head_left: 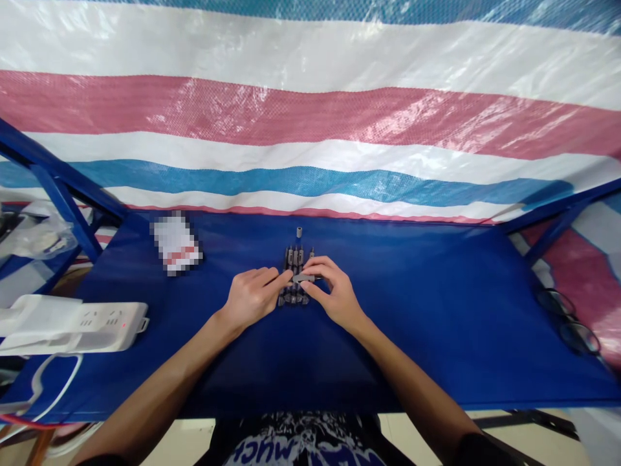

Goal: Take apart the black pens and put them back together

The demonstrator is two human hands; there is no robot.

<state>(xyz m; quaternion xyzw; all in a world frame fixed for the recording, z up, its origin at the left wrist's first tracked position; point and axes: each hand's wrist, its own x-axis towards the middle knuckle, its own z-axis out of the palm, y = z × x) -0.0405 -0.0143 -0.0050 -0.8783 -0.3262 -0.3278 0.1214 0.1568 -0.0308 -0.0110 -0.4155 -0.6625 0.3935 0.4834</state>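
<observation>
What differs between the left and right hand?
The left hand lies flatter, while the right hand is arched. The right fingers wrap the grey bar; the left fingers only reach its end. Both are over the rows of small dark parts.

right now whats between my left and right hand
In the head view: a small grey piece at the fingertips of the left hand and right hand, over a cluster of small dark parts.
</observation>
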